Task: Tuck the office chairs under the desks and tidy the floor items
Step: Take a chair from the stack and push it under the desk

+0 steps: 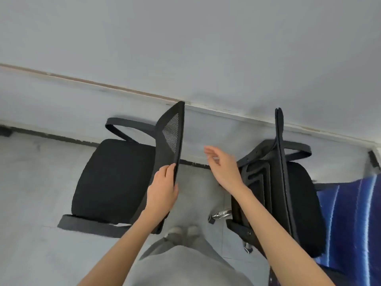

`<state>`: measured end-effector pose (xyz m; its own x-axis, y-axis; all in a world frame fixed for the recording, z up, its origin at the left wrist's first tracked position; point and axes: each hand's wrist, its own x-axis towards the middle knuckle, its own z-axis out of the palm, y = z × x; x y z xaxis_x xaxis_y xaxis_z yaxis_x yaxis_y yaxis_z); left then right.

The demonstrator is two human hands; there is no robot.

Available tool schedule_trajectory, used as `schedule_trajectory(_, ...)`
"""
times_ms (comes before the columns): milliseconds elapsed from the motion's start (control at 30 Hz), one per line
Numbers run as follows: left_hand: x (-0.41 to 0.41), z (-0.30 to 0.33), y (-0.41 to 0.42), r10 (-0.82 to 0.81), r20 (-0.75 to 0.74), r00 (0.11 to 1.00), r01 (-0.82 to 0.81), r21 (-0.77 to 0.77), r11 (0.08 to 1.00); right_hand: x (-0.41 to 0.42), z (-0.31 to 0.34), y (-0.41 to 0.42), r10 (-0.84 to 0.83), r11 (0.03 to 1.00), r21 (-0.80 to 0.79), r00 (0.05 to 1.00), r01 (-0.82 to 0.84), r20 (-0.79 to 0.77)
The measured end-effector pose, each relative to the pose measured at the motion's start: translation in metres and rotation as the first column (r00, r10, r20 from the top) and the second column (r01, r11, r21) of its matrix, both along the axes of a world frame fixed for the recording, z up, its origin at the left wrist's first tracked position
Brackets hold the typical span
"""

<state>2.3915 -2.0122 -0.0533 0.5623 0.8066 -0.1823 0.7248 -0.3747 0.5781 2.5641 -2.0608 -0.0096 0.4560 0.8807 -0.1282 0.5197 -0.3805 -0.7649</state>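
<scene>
Left hand (162,188) grips left chair (115,178) backrest; seat faces left.

Bare forearms, grey top (185,267), grey trousers, pale shoes (183,231).

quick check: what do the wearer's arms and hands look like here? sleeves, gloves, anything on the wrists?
Both arms are bare right to the bottom frame edge, with no sleeves in view. The left hand and right hand wear no gloves, and no rings, watch, bands or markings are visible. The frame is somewhat blurred, so small details could be missed.
</scene>
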Motion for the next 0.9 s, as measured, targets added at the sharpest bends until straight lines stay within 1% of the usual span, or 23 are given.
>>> schedule_trajectory(67, -0.003, -0.004, 0.0, 0.016, 0.001, 1.0, -0.016, 0.003, 1.0, 0.012, -0.002, 0.032, 0.168, 0.986, -0.035, 0.98, -0.165, 0.109)
schedule_trajectory(100, -0.005, -0.005, -0.002, 0.023, -0.008, 1.0, -0.023, 0.006, 1.0, 0.016, -0.004, 0.045, 0.257, 0.966, -0.058, 0.951, -0.251, 0.174)
schedule_trajectory(167, -0.011, -0.005, -0.007, 0.053, -0.016, 0.998, -0.053, 0.003, 0.999, 0.021, -0.007, 0.066, 0.427, 0.903, -0.094, 0.853, -0.419, 0.3)
schedule_trajectory(267, -0.03, -0.006, -0.021, 0.103, -0.009, 0.995, -0.103, -0.007, 0.995, 0.025, -0.011, 0.083, 0.613, 0.768, -0.118, 0.671, -0.629, 0.417)
schedule_trajectory(400, -0.07, -0.005, -0.042, 0.181, 0.015, 0.983, -0.18, -0.015, 0.983, 0.027, -0.024, 0.086, 0.746, 0.56, -0.152, 0.417, -0.814, 0.52)
schedule_trajectory(467, -0.089, -0.005, -0.051, 0.239, 0.003, 0.971, -0.239, -0.016, 0.971, 0.023, -0.031, 0.08, 0.787, 0.466, -0.2, 0.3, -0.862, 0.539)
schedule_trajectory(533, -0.107, -0.007, -0.059, 0.281, -0.007, 0.96, -0.281, -0.001, 0.96, 0.016, -0.039, 0.074, 0.792, 0.406, -0.239, 0.209, -0.882, 0.574)
schedule_trajectory(567, -0.117, -0.007, -0.063, 0.298, -0.012, 0.955, -0.297, 0.02, 0.955, 0.011, -0.042, 0.07, 0.789, 0.397, -0.241, 0.195, -0.886, 0.583)
schedule_trajectory(667, -0.145, -0.008, -0.073, 0.384, -0.036, 0.923, -0.381, 0.071, 0.922, -0.006, -0.051, 0.061, 0.799, 0.395, -0.217, 0.218, -0.893, 0.56)
schedule_trajectory(733, -0.156, -0.005, -0.077, 0.457, -0.027, 0.889, -0.452, 0.113, 0.885, -0.02, -0.055, 0.056, 0.829, 0.376, -0.218, 0.223, -0.901, 0.512)
schedule_trajectory(767, -0.158, -0.004, -0.076, 0.485, -0.046, 0.873, -0.476, 0.135, 0.869, -0.027, -0.055, 0.052, 0.849, 0.374, -0.233, 0.23, -0.898, 0.475)
schedule_trajectory(867, -0.158, -0.007, -0.065, 0.497, -0.226, 0.838, -0.455, 0.216, 0.864, -0.051, -0.057, 0.044, 0.875, 0.378, -0.282, 0.241, -0.882, 0.42)
schedule_trajectory(900, -0.159, -0.007, -0.061, 0.521, -0.26, 0.813, -0.469, 0.238, 0.85, -0.061, -0.057, 0.042, 0.883, 0.375, -0.298, 0.24, -0.878, 0.403)
